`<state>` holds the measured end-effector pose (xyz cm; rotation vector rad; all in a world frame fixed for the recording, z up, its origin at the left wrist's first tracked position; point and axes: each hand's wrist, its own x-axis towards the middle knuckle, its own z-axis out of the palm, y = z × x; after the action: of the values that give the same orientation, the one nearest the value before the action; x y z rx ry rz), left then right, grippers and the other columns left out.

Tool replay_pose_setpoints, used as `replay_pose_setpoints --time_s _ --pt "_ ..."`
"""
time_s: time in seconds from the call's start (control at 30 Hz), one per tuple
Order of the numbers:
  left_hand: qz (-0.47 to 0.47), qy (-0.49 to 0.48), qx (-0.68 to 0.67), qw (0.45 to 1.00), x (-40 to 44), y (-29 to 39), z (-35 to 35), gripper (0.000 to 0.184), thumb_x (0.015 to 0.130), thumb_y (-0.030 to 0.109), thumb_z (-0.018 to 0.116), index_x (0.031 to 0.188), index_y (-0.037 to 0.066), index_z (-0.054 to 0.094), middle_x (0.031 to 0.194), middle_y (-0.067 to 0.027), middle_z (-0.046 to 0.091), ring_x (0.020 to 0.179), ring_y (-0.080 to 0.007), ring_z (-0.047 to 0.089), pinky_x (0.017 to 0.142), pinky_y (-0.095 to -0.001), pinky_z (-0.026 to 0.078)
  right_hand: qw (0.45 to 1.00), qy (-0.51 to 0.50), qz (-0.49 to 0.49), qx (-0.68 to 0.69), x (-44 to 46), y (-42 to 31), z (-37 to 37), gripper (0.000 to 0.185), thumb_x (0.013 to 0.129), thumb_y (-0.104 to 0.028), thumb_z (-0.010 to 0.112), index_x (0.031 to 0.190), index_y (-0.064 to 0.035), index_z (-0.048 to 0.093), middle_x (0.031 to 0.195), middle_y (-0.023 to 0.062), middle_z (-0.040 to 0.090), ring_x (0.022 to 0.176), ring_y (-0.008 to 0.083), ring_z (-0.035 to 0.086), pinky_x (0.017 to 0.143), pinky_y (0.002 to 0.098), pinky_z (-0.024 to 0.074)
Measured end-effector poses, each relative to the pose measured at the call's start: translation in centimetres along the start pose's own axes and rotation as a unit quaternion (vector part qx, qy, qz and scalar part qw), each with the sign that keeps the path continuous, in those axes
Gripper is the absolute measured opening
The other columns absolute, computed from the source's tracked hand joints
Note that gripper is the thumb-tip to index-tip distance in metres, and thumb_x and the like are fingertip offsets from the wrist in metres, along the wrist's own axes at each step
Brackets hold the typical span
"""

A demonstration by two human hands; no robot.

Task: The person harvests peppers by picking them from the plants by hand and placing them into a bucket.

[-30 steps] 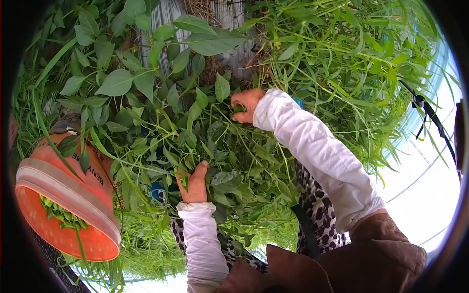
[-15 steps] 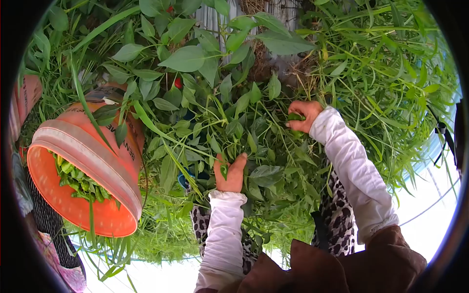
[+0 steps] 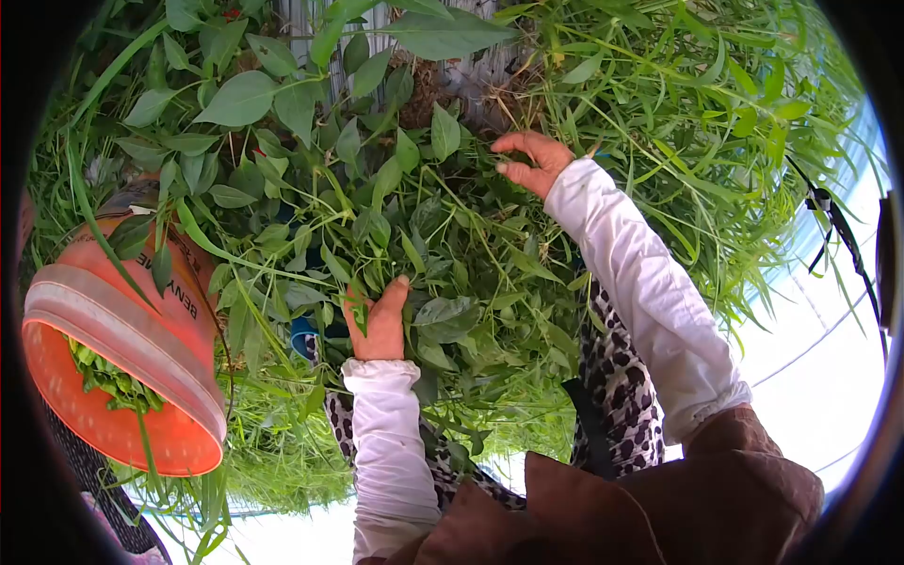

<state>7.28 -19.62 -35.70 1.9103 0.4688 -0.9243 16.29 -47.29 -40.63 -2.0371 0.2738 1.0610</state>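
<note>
My left hand (image 3: 379,325) is among the leaves of a pepper plant (image 3: 372,226), its fingers curled around a small green pepper (image 3: 362,316) that shows partly between thumb and forefinger. Higher up and to the right, my right hand (image 3: 535,162) is at the edge of the foliage, thumb and forefinger apart, with nothing visible between them. An orange bucket (image 3: 122,320) lies tilted at the left with its mouth toward me. Green peppers (image 3: 111,381) are piled inside it.
Tall grass (image 3: 678,141) crowds the right side. Silvery plastic sheeting (image 3: 471,80) shows behind the plant. My patterned trouser legs (image 3: 617,395) are below the foliage. A dark strap (image 3: 833,217) hangs at the far right.
My right hand has opened; the green peppers seen in it before no longer show. The view has shifted, so the bucket and plants appear farther left. My left hand keeps its place in the leaves.
</note>
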Motion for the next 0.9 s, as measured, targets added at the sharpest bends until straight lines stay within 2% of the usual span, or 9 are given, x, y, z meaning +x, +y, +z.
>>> replay_pose_setpoints --time_s 0.03,0.17,0.27,0.37,0.4,0.53,0.77,0.8,0.9 --pt "-0.124 0.018 -0.237 0.964 0.3 0.7 0.3 0.027 0.078 0.015 0.06 0.104 0.009 0.059 0.1 -0.0062 0.06 0.098 -0.0188 0.051 0.09 -0.0299 0.034 0.999 -0.003 -0.002 -0.052 0.0 -0.2 0.1 0.034 0.073 -0.01 0.064 0.107 -0.0068 0.055 0.106 0.0115 0.055 0.096 0.0248 0.055 0.087 0.0312 0.0421" --pt "-0.159 0.024 -0.27 0.949 0.6 0.2 0.5 0.028 0.076 0.011 0.063 0.101 0.001 0.057 0.102 -0.0063 0.058 0.09 -0.0205 0.054 0.084 -0.03 0.038 0.975 -0.031 0.001 -0.221 -0.2 -1.2 1.3 0.045 0.065 -0.011 0.069 0.108 -0.0132 0.055 0.106 0.0137 0.054 0.097 0.0312 0.054 0.086 0.0339 0.0445" --pt "0.063 0.025 0.075 0.995 -0.4 -2.2 1.1 0.02 0.075 0.01 0.062 0.095 0.011 0.064 0.102 -0.008 0.057 0.093 -0.0195 0.052 0.082 -0.0283 0.037 0.973 -0.062 -0.021 -0.223 -0.6 -1.3 0.6 0.044 0.06 -0.002 0.065 0.103 -0.0116 0.057 0.1 0.0135 0.054 0.092 0.0327 0.054 0.082 0.0347 0.0464" --pt "0.105 0.012 0.161 0.981 -0.6 -3.1 1.5 0.02 0.075 0.011 0.063 0.095 0.01 0.064 0.103 -0.0093 0.056 0.093 -0.0186 0.052 0.082 -0.0267 0.037 0.97 -0.084 -0.025 -0.227 -1.5 -2.4 0.1 0.041 0.06 0.0 0.064 0.099 -0.0096 0.058 0.099 0.0132 0.054 0.09 0.0322 0.055 0.081 0.0344 0.0469" --pt "-0.11 -0.003 -0.168 0.98 0.1 -0.9 0.8 0.024 0.075 0.009 0.063 0.099 0.006 0.061 0.101 -0.0085 0.056 0.09 -0.0175 0.053 0.081 -0.0272 0.039 0.969 -0.098 -0.013 -0.227 -1.8 -2.5 0.0 0.04 0.059 0.0 0.063 0.098 -0.0087 0.059 0.098 0.013 0.054 0.09 0.0318 0.055 0.08 0.0341 0.0471" --pt "-0.188 0.063 -0.355 0.913 0.4 1.2 0.8 0.025 0.076 0.013 0.06 0.099 0.003 0.058 0.102 -0.0102 0.056 0.088 -0.0225 0.054 0.082 -0.0314 0.04 0.991 -0.051 0.003 -0.122 -3.8 -2.3 -0.6 0.04 0.058 0.007 0.056 0.095 -0.007 0.061 0.1 0.013 0.055 0.095 0.0281 0.056 0.08 0.0304 0.0467" --pt "-0.157 0.074 -0.488 0.856 -0.1 -1.1 2.5 0.029 0.076 0.013 0.062 0.103 0.004 0.054 0.103 -0.0059 0.057 0.092 -0.0197 0.053 0.084 -0.0302 0.039 0.998 0.006 0.001 -0.069 -6.2 -0.6 -1.1 0.049 0.053 0.015 0.043 0.095 -0.0035 0.06 0.111 0.0139 0.052 0.106 0.025 0.051 0.086 0.0272 0.0402" --pt "-0.122 0.043 -0.328 0.936 -0.4 -2.2 2.7 0.028 0.078 0.013 0.06 0.104 0.007 0.054 0.106 -0.0053 0.057 0.096 -0.0218 0.052 0.087 -0.0304 0.037 0.998 0.013 0.008 -0.055 -6.0 -0.3 -0.5 0.042 0.056 0.017 0.047 0.091 -0.0031 0.06 0.102 0.013 0.055 0.094 0.0241 0.057 0.079 0.0275 0.0453" --pt "-0.101 0.078 -0.347 0.929 -1.0 -4.2 3.7 0.046 0.074 0.003 0.064 0.114 0.0 0.041 0.105 -0.0114 0.054 0.091 -0.0209 0.055 0.086 -0.0301 0.04 0.994 0.032 0.061 0.086 -4.4 1.1 1.1 0.04 0.064 0.017 0.044 0.096 -0.0025 0.059 0.103 0.0094 0.055 0.092 0.0184 0.056 0.08 0.0262 0.0463"
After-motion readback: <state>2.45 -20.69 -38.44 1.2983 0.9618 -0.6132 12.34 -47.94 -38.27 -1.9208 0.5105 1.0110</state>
